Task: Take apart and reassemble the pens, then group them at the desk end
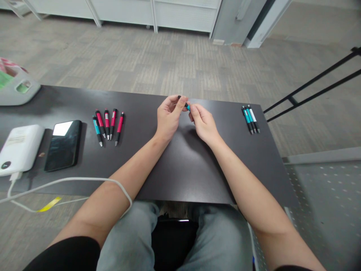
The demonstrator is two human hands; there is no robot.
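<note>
Left hand (168, 116) and right hand (203, 123) pinch a pen (188, 107) just above the frame's centre; likely light, stiff and slick, it looks best held by its black section (179, 97).

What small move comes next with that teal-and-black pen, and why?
Perhaps hold the left hand steady and gently turn the pen's teal part with the right hand: the left pinches the black part, the right grips the teal, and whether the two are tightly joined cannot be seen.
</note>
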